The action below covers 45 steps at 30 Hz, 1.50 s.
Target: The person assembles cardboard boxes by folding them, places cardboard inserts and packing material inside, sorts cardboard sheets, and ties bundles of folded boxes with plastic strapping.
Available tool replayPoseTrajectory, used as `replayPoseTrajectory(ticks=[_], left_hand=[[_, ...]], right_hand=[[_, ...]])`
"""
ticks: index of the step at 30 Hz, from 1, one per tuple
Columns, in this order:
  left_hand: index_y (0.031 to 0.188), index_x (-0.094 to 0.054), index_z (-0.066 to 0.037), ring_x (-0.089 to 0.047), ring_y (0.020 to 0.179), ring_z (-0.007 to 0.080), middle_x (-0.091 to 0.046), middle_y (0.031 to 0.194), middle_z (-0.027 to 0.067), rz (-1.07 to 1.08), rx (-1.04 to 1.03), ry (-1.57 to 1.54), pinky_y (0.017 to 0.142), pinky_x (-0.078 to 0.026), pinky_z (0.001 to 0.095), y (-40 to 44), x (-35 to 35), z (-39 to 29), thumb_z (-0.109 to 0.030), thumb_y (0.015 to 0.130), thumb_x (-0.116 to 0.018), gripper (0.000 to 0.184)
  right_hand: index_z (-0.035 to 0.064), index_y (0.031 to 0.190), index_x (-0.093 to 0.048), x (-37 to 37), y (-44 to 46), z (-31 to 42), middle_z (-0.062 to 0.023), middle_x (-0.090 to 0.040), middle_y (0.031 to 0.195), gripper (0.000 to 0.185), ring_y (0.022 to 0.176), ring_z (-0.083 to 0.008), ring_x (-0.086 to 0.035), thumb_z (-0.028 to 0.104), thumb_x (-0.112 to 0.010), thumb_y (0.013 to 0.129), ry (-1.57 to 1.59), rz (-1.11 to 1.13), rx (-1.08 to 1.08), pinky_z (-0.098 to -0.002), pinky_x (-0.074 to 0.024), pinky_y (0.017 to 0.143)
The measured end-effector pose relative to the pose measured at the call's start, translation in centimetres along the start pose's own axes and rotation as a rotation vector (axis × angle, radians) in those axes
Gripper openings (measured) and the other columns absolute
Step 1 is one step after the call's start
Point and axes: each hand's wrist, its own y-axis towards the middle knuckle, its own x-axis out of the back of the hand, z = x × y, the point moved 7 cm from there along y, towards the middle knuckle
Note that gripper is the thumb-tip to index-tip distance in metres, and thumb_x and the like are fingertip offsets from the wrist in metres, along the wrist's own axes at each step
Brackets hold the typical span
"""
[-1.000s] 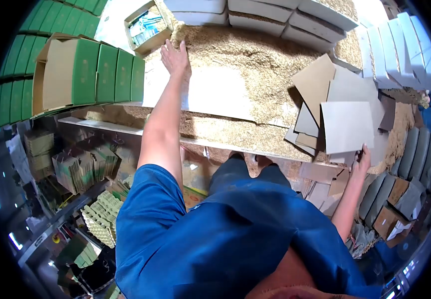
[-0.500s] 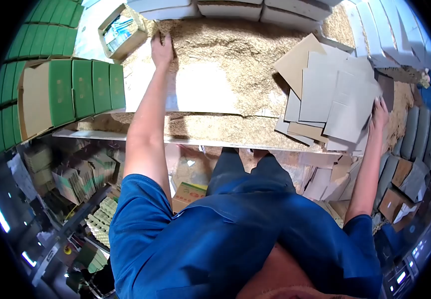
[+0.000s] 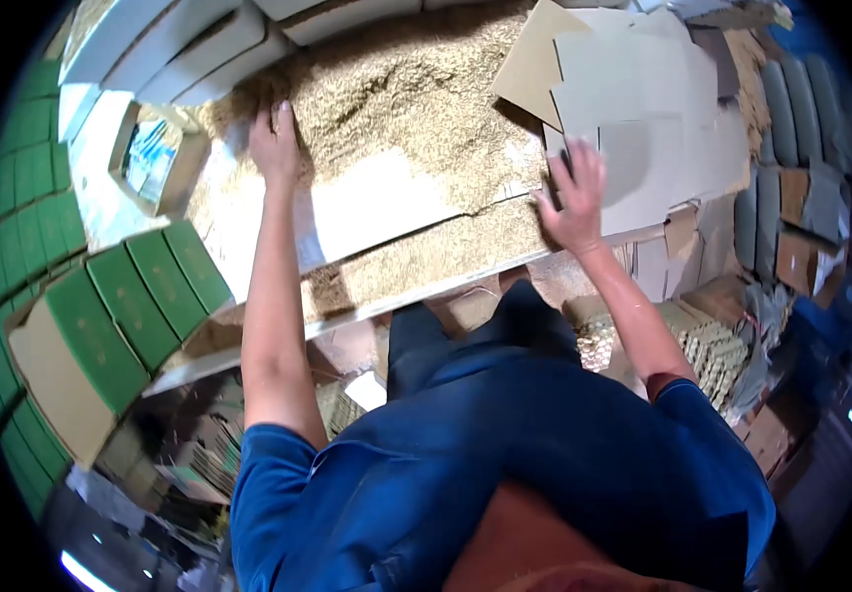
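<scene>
The left hand (image 3: 276, 143) grasps nothing visible; its extended fingers rest at the loose flakes (image 3: 396, 109), which spread rightward from it over the worktop (image 3: 372, 205). The right hand (image 3: 576, 197), blurred, has its fingers spread and no visible grip, at the near-left edge of the overlapping cardboard sheets (image 3: 643, 168); whether it touches them I cannot tell. A brown sheet (image 3: 530, 64) juts out beyond this hand, so a sideways knock could slide the loose pile askew. Left of the left hand sits a box (image 3: 187, 176) of blue packets (image 3: 150, 156); a wide sweep could bump it. Flakes pushed toward the body could spill over the near edge.
</scene>
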Motion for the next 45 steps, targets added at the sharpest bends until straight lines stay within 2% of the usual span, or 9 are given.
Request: replayPoseTrajectory(ticks=[4, 18, 21, 25, 35, 38, 40, 43, 45], left_hand=[[0.133, -0.055, -0.003, -0.054, 0.122, 0.0363, -0.057, 0.132, 0.0217, 0.056, -0.119, -0.031, 0.103, -0.041, 0.0394, 0.4, -0.4, -0.4, -0.035, 0.093, -0.056, 0.051], [0.138, -0.050, 0.000, -0.049, 0.131, 0.0246, -0.053, 0.139, 0.0175, 0.392, -0.291, -0.290, 0.108, -0.035, 0.0315, 0.8, -8.1, -6.6, -0.031, 0.094, -0.057, 0.054], [0.141, -0.049, -0.007, -0.048, 0.132, 0.0241, -0.053, 0.141, 0.0128, 0.500, -0.362, -0.354, 0.109, -0.035, 0.0315, -1.3, -9.6, -9.8, -0.027, 0.092, -0.056, 0.053], [0.141, -0.049, -0.011, -0.047, 0.133, 0.0230, -0.051, 0.143, 0.0112, 0.533, -0.451, -0.365, 0.111, -0.035, 0.0332, -3.6, -11.4, -12.6, -0.020, 0.092, -0.056, 0.050], [0.139, -0.052, -0.017, -0.050, 0.130, 0.0286, -0.056, 0.136, 0.0140, 0.746, -0.571, -0.279, 0.108, -0.040, 0.0383, -10.9, -13.5, -15.1, -0.028, 0.092, -0.058, 0.049], [0.144, -0.045, -0.027, -0.042, 0.136, 0.0351, -0.046, 0.145, 0.0180, 0.788, -0.717, -0.077, 0.111, -0.036, 0.0444, -13.2, -13.9, -16.1, -0.033, 0.094, -0.056, 0.052], [0.145, -0.044, -0.025, -0.036, 0.137, 0.0408, -0.031, 0.154, 0.0189, 0.887, -0.771, -0.161, 0.111, -0.035, 0.0472, -13.2, -12.7, -17.7, -0.035, 0.095, -0.054, 0.052], [0.144, -0.045, -0.019, -0.036, 0.137, 0.0423, -0.030, 0.154, 0.0201, 0.510, -0.654, -0.144, 0.110, -0.034, 0.0488, -6.0, -12.8, -17.3, -0.035, 0.096, -0.052, 0.051], [0.144, -0.043, -0.009, -0.044, 0.131, 0.0417, -0.041, 0.145, 0.0252, 0.523, -0.627, -0.119, 0.109, -0.037, 0.0467, -2.0, -15.6, -16.8, -0.040, 0.095, -0.051, 0.058]], right_hand=[[0.0103, 0.146, -0.036, 0.0, 1.0, -7.1, -0.0173, -0.027, 0.155, 0.086, 0.144, -0.0385, -0.021, 0.035, -0.077, 0.075, -0.136, -0.125, -0.222, -0.0572, -0.0135, 0.115], [0.0164, 0.145, -0.039, -1.1, 5.0, -11.5, -0.0103, -0.032, 0.153, 0.081, 0.142, -0.0344, -0.026, 0.043, -0.073, 0.076, -0.184, -0.276, -0.139, -0.0545, -0.0180, 0.115], [0.0175, 0.146, -0.038, -0.9, 4.8, -11.6, -0.0097, -0.032, 0.153, 0.079, 0.142, -0.0332, -0.027, 0.043, -0.071, 0.079, -0.195, -0.275, -0.163, -0.0518, -0.0187, 0.116], [0.0103, 0.147, -0.033, -1.1, 4.0, -11.7, -0.0183, -0.029, 0.153, 0.093, 0.143, -0.0402, -0.022, 0.042, -0.078, 0.072, -0.248, -0.237, -0.257, -0.0541, -0.0179, 0.117], [0.0048, 0.139, -0.042, -1.4, 3.8, -11.2, -0.0206, -0.036, 0.147, 0.084, 0.140, -0.0404, -0.026, 0.048, -0.071, 0.074, -0.251, -0.279, -0.208, -0.0551, -0.0193, 0.115], [0.0045, 0.138, -0.043, -0.9, 4.5, -10.6, -0.0210, -0.037, 0.146, 0.083, 0.138, -0.0407, -0.029, 0.048, -0.071, 0.073, -0.297, -0.299, -0.199, -0.0545, -0.0204, 0.115], [0.0047, 0.138, -0.042, -1.0, 4.8, -10.8, -0.0212, -0.036, 0.146, 0.084, 0.138, -0.0407, -0.029, 0.048, -0.071, 0.072, -0.324, -0.277, -0.207, -0.0539, -0.0206, 0.115], [0.0050, 0.138, -0.042, -1.0, 4.6, -11.0, -0.0210, -0.036, 0.147, 0.084, 0.138, -0.0405, -0.029, 0.047, -0.072, 0.072, -0.327, -0.232, -0.238, -0.0539, -0.0205, 0.115], [0.0050, 0.138, -0.042, -0.9, 4.4, -10.6, -0.0211, -0.036, 0.147, 0.085, 0.138, -0.0406, -0.029, 0.048, -0.072, 0.072, -0.319, -0.233, -0.242, -0.0539, -0.0207, 0.115]])
